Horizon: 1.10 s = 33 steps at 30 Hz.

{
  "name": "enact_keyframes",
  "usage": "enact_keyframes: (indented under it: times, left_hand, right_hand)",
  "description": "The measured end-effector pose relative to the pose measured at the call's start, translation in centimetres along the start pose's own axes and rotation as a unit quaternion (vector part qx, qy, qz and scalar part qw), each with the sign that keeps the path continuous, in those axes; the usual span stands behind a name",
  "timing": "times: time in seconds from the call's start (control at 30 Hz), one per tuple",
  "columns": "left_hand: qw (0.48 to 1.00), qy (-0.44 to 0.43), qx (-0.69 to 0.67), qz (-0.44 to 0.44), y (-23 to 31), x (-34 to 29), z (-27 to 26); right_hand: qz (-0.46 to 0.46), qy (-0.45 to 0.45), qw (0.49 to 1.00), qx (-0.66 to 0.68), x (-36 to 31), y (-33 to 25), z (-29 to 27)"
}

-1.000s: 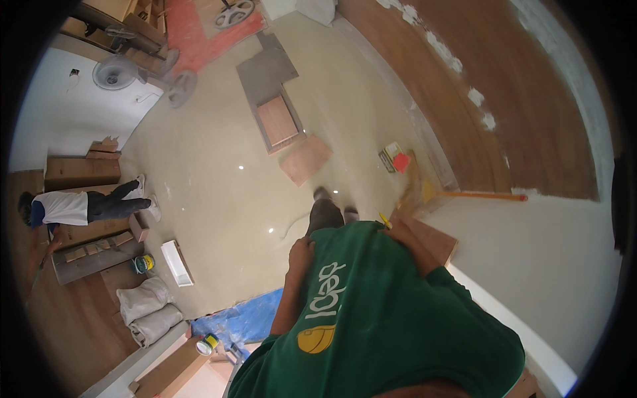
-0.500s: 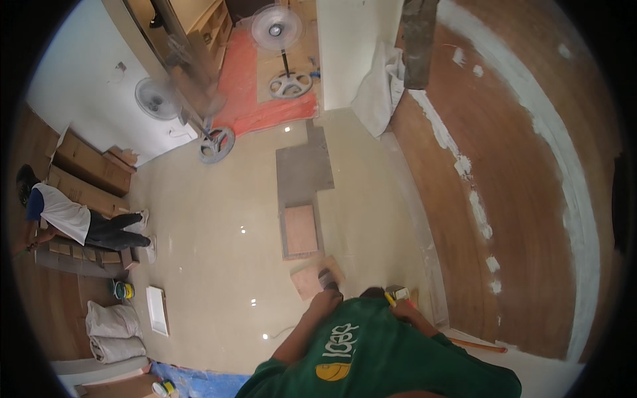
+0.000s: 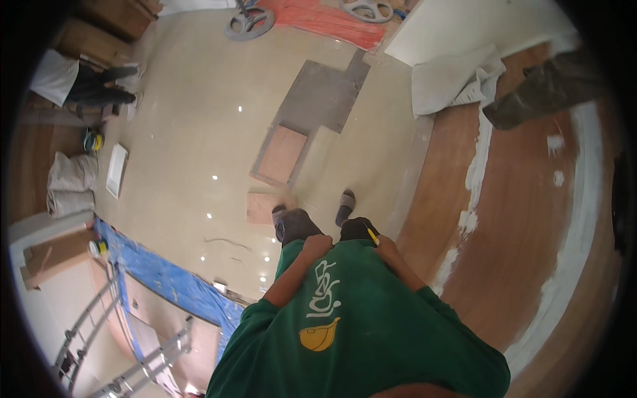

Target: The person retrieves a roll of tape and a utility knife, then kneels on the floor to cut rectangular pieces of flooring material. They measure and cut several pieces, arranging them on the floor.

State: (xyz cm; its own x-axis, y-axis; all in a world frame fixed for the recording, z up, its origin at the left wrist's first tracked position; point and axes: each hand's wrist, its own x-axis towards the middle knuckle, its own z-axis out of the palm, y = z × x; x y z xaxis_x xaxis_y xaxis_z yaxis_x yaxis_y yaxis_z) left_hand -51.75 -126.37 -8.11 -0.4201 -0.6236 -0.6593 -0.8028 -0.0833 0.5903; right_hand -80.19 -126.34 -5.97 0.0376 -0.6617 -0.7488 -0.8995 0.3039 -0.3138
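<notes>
My right hand (image 3: 386, 251) is closed on a thin yellow pen-like tool (image 3: 372, 235); its exact kind is too small to make out. That hand sits low at the front of my green shirt (image 3: 371, 298), by my right thigh. My left hand (image 3: 318, 245) is curled at the shirt's hem over my left thigh, and whatever its fingers hold, if anything, is hidden. In front of my feet a pinkish-brown rectangular board (image 3: 284, 154) lies on a grey sheet (image 3: 325, 93). A second such board (image 3: 262, 208) is on the floor beside my left foot.
Blue sheeting (image 3: 159, 265) and a metal ladder (image 3: 149, 361) are at lower left. At far left stand rolled sacks (image 3: 70, 182), a white tray (image 3: 117, 170) and a person (image 3: 99, 83). A white cloth (image 3: 454, 79) and a brown, white-streaked surface (image 3: 424, 192) lie right.
My view has swung downward and turned, so the fans have mostly left the top and the ladder has come in. Both my feet now show. The yellow tool stays in my right hand.
</notes>
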Motion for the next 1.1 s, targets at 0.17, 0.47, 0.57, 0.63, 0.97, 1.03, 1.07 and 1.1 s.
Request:
enact_keyframes:
  times: [0.17,0.47,0.57,0.63,0.97,1.03,1.07,1.1]
  left_hand:
    - [0.99,0.024,-0.106,-0.087,5.3,1.3,-1.8]
    - [0.901,0.059,-0.37,-0.218,6.6,1.9,-2.8]
    - [0.873,0.091,-0.409,-0.251,9.0,2.2,-4.4]
    - [0.869,0.067,-0.418,-0.258,9.8,4.5,-4.8]
    - [0.53,0.33,-0.687,-0.373,-3.0,22.3,-1.5]
    - [0.572,0.334,-0.638,-0.391,-9.4,26.8,0.1]
    - [0.553,0.353,-0.648,-0.387,-12.5,28.7,1.6]
    - [0.535,0.373,-0.655,-0.381,-16.0,30.6,3.1]
  right_hand:
    - [-0.032,-0.161,0.978,-0.131,6.8,3.0,-4.9]
    - [0.015,-0.235,0.97,-0.058,4.8,-9.0,-22.0]
    - [0.011,-0.299,0.95,-0.085,7.5,-12.2,-25.4]
    - [-0.034,-0.306,0.943,-0.123,12.3,-12.3,-26.4]
    - [-0.257,-0.085,0.95,-0.158,48.2,-14.1,-9.1]
    - [-0.28,-0.072,0.939,-0.184,54.4,-14.5,-4.4]
    - [-0.307,-0.081,0.925,-0.21,57.8,-14.4,-2.2]
    - [-0.334,-0.087,0.909,-0.234,61.5,-14.5,0.2]
